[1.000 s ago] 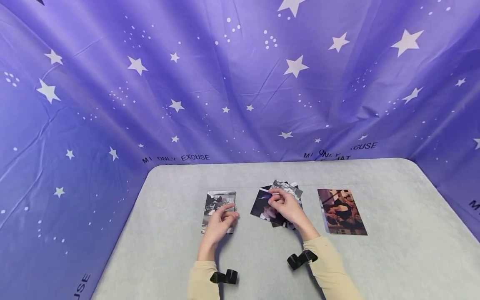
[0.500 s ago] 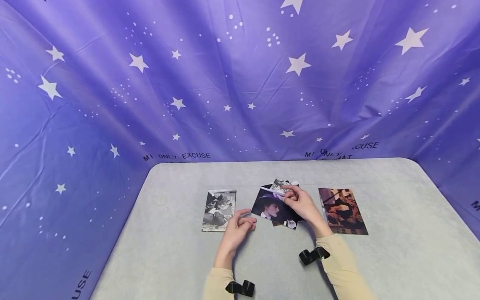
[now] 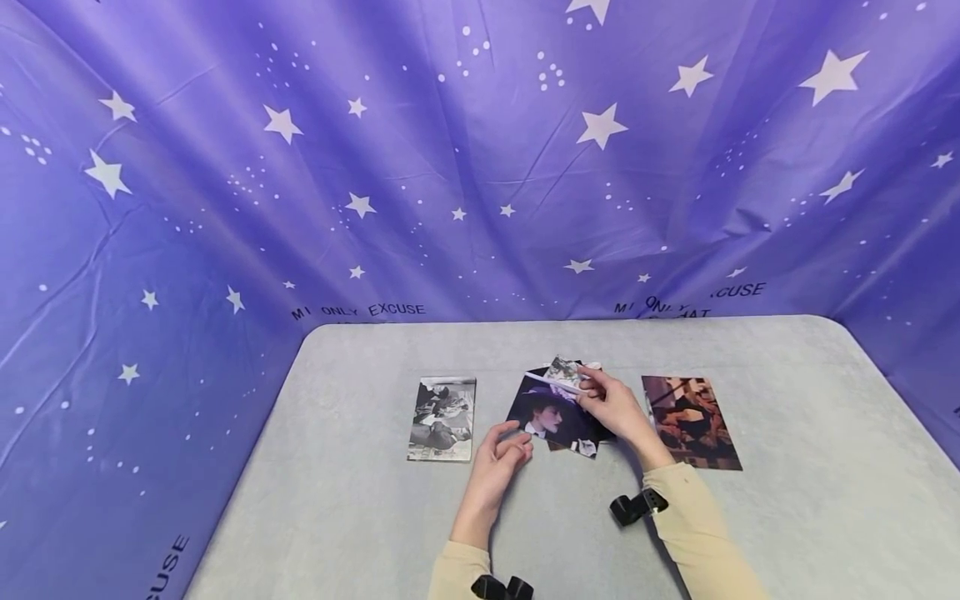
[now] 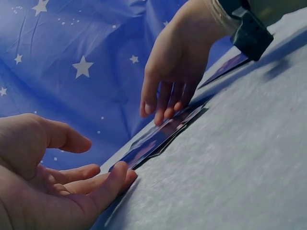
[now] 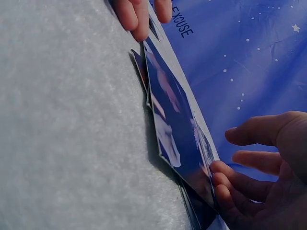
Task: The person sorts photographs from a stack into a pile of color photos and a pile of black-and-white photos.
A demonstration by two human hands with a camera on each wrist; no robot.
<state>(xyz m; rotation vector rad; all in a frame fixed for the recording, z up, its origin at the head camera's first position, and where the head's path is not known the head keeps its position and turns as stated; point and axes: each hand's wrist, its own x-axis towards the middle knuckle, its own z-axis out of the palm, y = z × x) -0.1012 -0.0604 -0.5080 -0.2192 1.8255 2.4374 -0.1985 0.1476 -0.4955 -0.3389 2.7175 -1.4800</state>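
A loose pile of photos (image 3: pixel 573 446) lies mid-table, topped by a photo of a woman in a purple hat (image 3: pixel 543 410). My right hand (image 3: pixel 596 393) has its fingertips at that photo's far edge, which is tipped up off the pile; in the right wrist view the thumb of that hand (image 5: pixel 259 187) stands apart from the photo (image 5: pixel 172 120). My left hand (image 3: pixel 513 439) lies relaxed, fingertips touching the pile's near-left corner. In the left wrist view it (image 4: pixel 81 187) holds nothing, and the right hand (image 4: pixel 165 96) points down onto the pile (image 4: pixel 148 141).
A black-and-white photo (image 3: pixel 442 407) lies flat left of the pile and a brownish photo (image 3: pixel 692 421) to its right, all on a grey table (image 3: pixel 360 517). Purple starred cloth (image 3: pixel 480 167) hangs behind and at both sides.
My left hand left the black-and-white photo and moved right to the pile's near corner. My right hand slid toward the pile's far right edge, uncovering the hat photo.
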